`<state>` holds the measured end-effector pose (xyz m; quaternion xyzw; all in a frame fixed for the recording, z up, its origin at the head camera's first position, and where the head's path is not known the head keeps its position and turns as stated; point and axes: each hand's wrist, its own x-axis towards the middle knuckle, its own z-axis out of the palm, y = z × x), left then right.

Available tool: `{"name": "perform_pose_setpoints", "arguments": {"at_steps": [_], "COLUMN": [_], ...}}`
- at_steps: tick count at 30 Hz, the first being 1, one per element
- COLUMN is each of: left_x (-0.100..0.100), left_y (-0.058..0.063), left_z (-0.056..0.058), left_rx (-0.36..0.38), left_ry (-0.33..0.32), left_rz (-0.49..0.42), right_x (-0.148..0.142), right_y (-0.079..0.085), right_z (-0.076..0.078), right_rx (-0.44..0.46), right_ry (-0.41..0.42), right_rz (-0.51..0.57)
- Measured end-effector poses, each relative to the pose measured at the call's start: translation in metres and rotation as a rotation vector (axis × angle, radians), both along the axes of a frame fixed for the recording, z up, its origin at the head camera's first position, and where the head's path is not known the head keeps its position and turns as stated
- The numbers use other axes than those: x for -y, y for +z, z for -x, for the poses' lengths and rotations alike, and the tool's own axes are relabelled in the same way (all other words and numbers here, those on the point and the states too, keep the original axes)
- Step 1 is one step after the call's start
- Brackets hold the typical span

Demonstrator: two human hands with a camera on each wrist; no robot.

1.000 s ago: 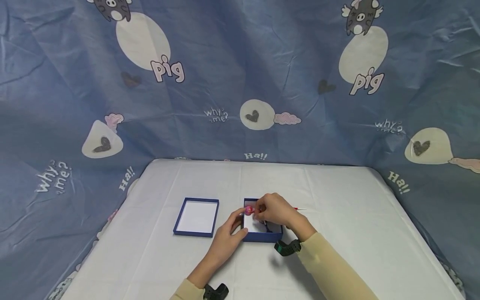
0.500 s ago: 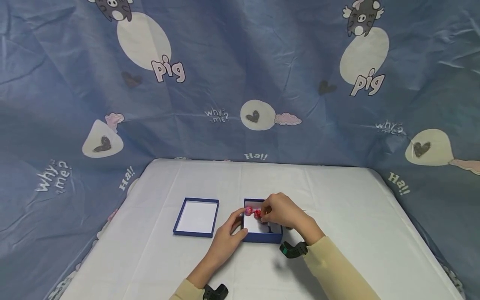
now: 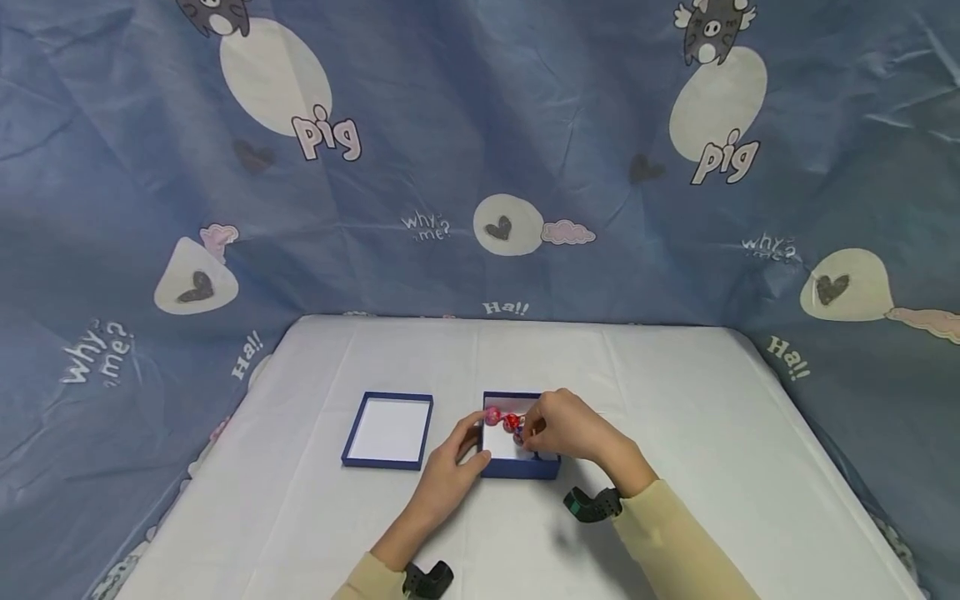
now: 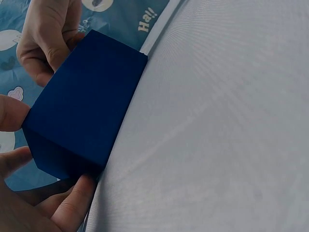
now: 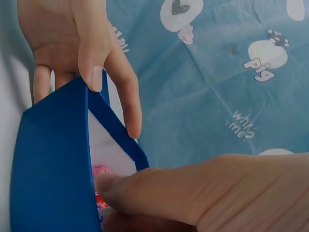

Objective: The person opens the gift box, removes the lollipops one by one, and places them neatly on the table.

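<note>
A: Where are the person's hands?

B: Both are at a small, uncovered blue box (image 3: 521, 469) on the white worktop (image 3: 300, 517). The left hand (image 3: 444, 471) is spread wide, thumb at the box's near left corner, fingers along its left wall. The right hand (image 3: 570, 427) reaches inside, thumb and fingers narrowed to a pinch; the right wrist view shows a thin pale stick (image 5: 104, 211) held under the thumb.

A: What lies in the box?

B: Round wrapped sweets, apparently lollipops, between the two hands. A pink lollipop (image 3: 492, 416) is closest to the left hand's fingertips, then a red lollipop (image 3: 511, 422), then a bluish lollipop (image 3: 519, 435) just beside the right hand's fingertips. Which one the stick belongs to cannot be told.

A: How would one handle?

B: Probably light, with a hard head that could roll and a slick wrapper that could slip. The stick looks the better hold, pinched just below the head; gripped at its far end, it would let the head swing.

A: And the box?

B: It looks like stiff card, light enough to slide if nudged. A corner or low wall suits bracing; the thin rim might dent. Left of the left hand, apart from it, lies a shallow blue-rimmed tray (image 3: 386, 429), perhaps the lid.
</note>
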<state>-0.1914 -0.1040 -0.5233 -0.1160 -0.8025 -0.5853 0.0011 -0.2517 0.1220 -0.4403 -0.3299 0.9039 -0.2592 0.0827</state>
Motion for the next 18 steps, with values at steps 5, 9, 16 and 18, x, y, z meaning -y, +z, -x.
{"name": "perform_pose_setpoints", "arguments": {"at_steps": [5,9,16,18], "left_x": [0.0,0.0,0.0,-0.001], "left_y": [0.001,0.002,0.002,0.002], "left_z": [0.001,0.001,0.0,0.0], "left_rx": [0.01,-0.003,0.001,0.009], "left_ry": [0.007,0.0,0.004,0.007], "left_rz": [0.019,0.011,0.009,0.012], "right_x": [-0.001,-0.002,-0.005,-0.006], "right_y": [0.0,0.001,-0.001,-0.001], "right_z": [-0.004,-0.007,-0.011,-0.012], "right_rx": [-0.005,-0.01,-0.004,0.001], "right_ry": [-0.024,-0.041,-0.076,-0.094], "right_rz": [0.018,0.035,0.066,0.082]}}
